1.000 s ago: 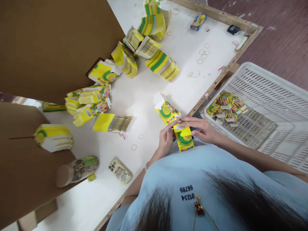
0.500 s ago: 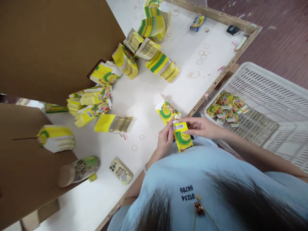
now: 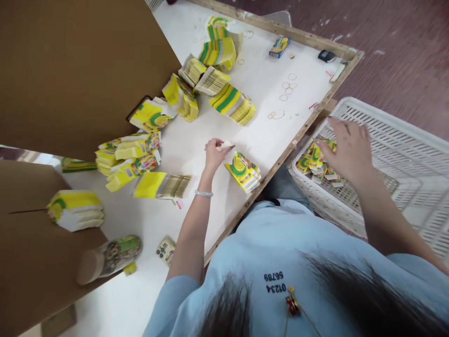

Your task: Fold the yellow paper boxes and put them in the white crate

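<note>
My left hand [image 3: 215, 155] reaches over the white table, its thumb and fingertips closed at the white end flap of a flattened carton. That carton is on top of a small stack of yellow-and-green printed cartons [image 3: 242, 169] near the table's front edge. Over the white plastic basket [image 3: 403, 140] on the right, my right hand [image 3: 351, 147] is open, fingers spread and nothing held. Below it in the basket, partly hidden by the hand, lies a pile of small yellow-green cartons [image 3: 314, 159].
Bundles of flat yellow cartons [image 3: 233, 104] line the table's far left, beside large brown cardboard [image 3: 80, 70]. A jar [image 3: 112, 257], a phone [image 3: 164, 250], a blue box [image 3: 279, 47] and a black object [image 3: 326, 56] lie about. A wooden edge [image 3: 280, 157] borders the table.
My hands have parted. The left moved from my lap to the carton stack's far end; the right swung over the basket. The carton both hands held has left them.
</note>
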`<state>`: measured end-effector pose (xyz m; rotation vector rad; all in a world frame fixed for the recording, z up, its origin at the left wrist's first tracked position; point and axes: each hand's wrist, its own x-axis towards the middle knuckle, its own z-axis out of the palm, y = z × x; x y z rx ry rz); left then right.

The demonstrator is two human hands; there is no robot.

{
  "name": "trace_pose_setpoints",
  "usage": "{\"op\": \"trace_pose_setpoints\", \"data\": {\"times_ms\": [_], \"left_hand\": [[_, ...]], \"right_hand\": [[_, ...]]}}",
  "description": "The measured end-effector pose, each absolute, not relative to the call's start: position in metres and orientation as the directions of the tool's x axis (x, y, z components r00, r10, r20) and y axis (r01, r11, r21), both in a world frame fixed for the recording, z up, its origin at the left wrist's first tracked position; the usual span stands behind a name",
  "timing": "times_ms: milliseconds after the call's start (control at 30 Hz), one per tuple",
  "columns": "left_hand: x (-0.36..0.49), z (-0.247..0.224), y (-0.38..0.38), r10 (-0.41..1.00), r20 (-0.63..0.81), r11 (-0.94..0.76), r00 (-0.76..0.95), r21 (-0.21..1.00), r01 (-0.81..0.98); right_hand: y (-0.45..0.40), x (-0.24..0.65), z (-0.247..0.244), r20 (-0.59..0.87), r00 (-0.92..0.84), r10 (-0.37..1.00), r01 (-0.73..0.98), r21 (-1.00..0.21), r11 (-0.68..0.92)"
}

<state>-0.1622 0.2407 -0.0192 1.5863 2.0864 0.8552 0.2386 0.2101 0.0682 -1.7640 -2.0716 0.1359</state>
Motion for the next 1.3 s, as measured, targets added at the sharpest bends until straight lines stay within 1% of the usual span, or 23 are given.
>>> {"op": "trace_pose_setpoints", "data": {"times_ms": [67, 100, 200, 267, 333, 400, 533, 700, 800, 867, 967, 1033, 1100, 1133, 1233, 1267, 1300], "left_hand": [[-0.165, -0.02, 0.249, 0.965, 0.056, 0.155, -0.255, 0.667, 0.729], [-0.165, -0.017, 0.249, 0.966, 0.079, 0.133, -0.246, 0.663, 0.737], [-0.163, 0.002, 0.239, 0.954, 0.224, -0.004, -0.197, 0.67, 0.742], [-0.156, 0.019, 0.225, 0.933, 0.315, -0.111, -0.173, 0.711, 0.694], [-0.142, 0.038, 0.208, 0.92, 0.337, -0.149, -0.2, 0.772, 0.617], [-0.124, 0.056, 0.19, 0.906, 0.338, -0.148, -0.256, 0.818, 0.555], [-0.094, 0.082, 0.158, 0.866, 0.355, -0.172, -0.353, 0.873, 0.457], [-0.08, 0.087, 0.129, 0.882, 0.25, -0.143, -0.399, 0.95, 0.279], [-0.076, 0.084, 0.122, 0.852, 0.287, -0.165, -0.437, 0.941, 0.296], [-0.075, 0.084, 0.122, 0.839, 0.31, -0.175, -0.447, 0.932, 0.319], [-0.077, 0.084, 0.124, 0.85, 0.289, -0.17, -0.44, 0.942, 0.291], [-0.079, 0.081, 0.125, 0.85, 0.3, -0.197, -0.433, 0.943, 0.268], [-0.08, 0.076, 0.123, 0.86, 0.345, -0.264, -0.376, 0.931, 0.251], [-0.079, 0.072, 0.121, 0.878, 0.365, -0.299, -0.31, 0.923, 0.242], [-0.07, 0.057, 0.112, 0.932, 0.362, -0.354, 0.01, 0.906, 0.23], [-0.066, 0.052, 0.109, 0.933, 0.347, -0.359, 0.093, 0.903, 0.236], [-0.062, 0.047, 0.107, 0.933, 0.335, -0.359, 0.133, 0.903, 0.236]], "right_hand": [[0.208, 0.23, 0.066, 0.258, -0.176, 0.95, 0.884, -0.384, 0.267], [0.206, 0.222, 0.065, 0.26, -0.207, 0.943, 0.858, -0.414, 0.303], [0.204, 0.187, 0.057, 0.3, -0.282, 0.911, 0.76, -0.51, 0.403], [0.203, 0.157, 0.052, 0.366, -0.331, 0.87, 0.653, -0.576, 0.491], [0.201, 0.124, 0.048, 0.437, -0.379, 0.816, 0.534, -0.616, 0.579], [0.197, 0.094, 0.044, 0.471, -0.417, 0.778, 0.457, -0.631, 0.627], [0.186, 0.062, 0.038, 0.466, -0.421, 0.778, 0.423, -0.658, 0.623], [0.177, 0.073, 0.038, 0.577, -0.395, 0.714, 0.318, -0.643, 0.696], [0.171, 0.08, 0.042, 0.6, -0.432, 0.673, 0.266, -0.628, 0.731], [0.169, 0.081, 0.044, 0.586, -0.469, 0.661, 0.257, -0.625, 0.737], [0.169, 0.082, 0.044, 0.545, -0.506, 0.668, 0.28, -0.629, 0.725], [0.17, 0.083, 0.045, 0.531, -0.531, 0.66, 0.266, -0.635, 0.725], [0.172, 0.086, 0.046, 0.515, -0.526, 0.678, 0.238, -0.675, 0.698], [0.172, 0.087, 0.046, 0.5, -0.504, 0.705, 0.23, -0.709, 0.667], [0.17, 0.088, 0.05, 0.461, -0.376, 0.804, 0.242, -0.789, 0.565], [0.169, 0.087, 0.052, 0.464, -0.334, 0.821, 0.24, -0.8, 0.55], [0.167, 0.086, 0.053, 0.47, -0.299, 0.83, 0.227, -0.81, 0.54]]}}
